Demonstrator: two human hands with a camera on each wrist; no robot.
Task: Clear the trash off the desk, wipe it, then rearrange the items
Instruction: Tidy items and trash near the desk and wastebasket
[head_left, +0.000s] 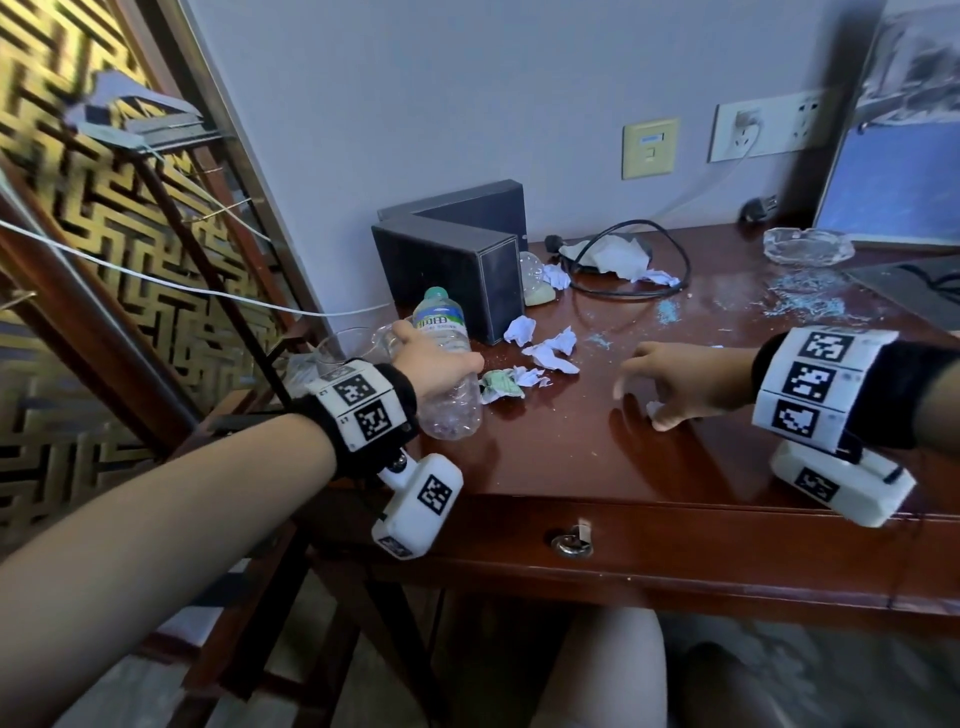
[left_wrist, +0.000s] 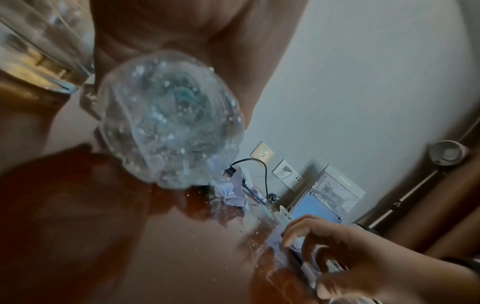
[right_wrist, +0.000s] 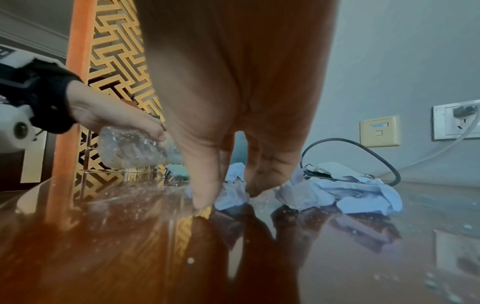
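My left hand grips a clear, nearly empty plastic bottle around its middle and holds it tilted over the left end of the brown desk. The left wrist view shows the bottle's base close up. My right hand hovers low over the desk's middle, fingers spread and curved downward. In the right wrist view its thumb and fingertips stand either side of a small crumpled paper. Between the hands lie more crumpled white papers and a green-white scrap.
A black box stands at the back left, with a clear glass left of the bottle. A black cable loops around a tissue by the wall. A glass ashtray and scattered blue bits lie at the right.
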